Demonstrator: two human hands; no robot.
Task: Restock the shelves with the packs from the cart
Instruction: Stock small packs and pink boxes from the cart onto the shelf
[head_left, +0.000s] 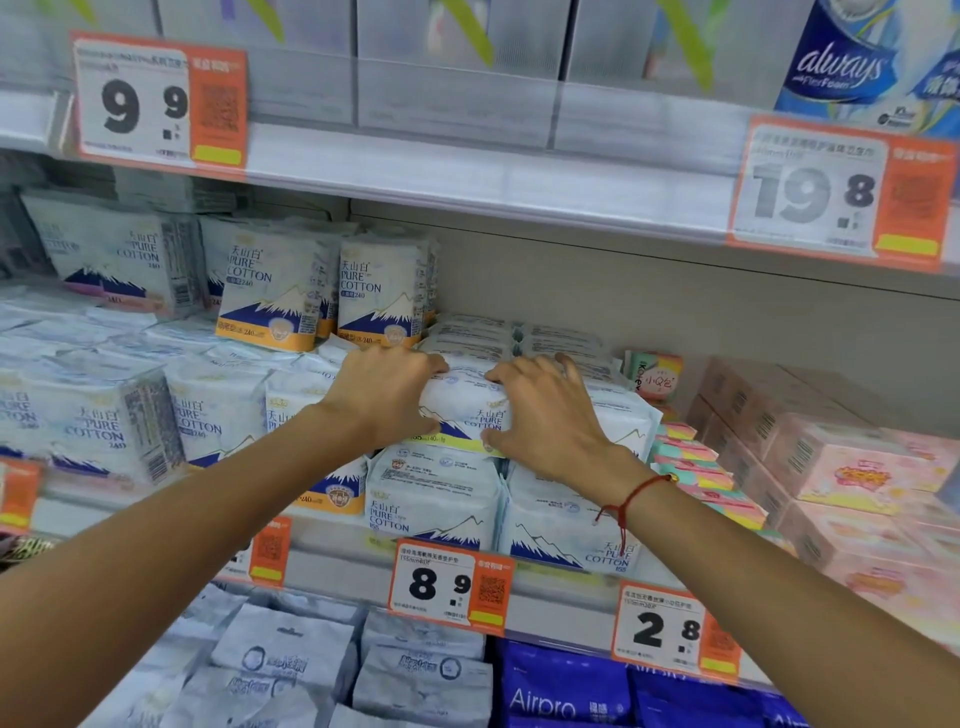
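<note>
Store aisle, white metal shelving with orange price tags (451, 584) clipped along the middle shelf edge (561, 587). Both hands are up on that shelf: left hand (384, 392) and right hand (545, 415) each curl around the ends of one white Pure Cotton pack (467, 402) sitting on top of the stacked ones. Pink boxes (852, 467) sit to the right. The top shelf is blurry, only an Always pack (857, 67) is readable there.
</note>
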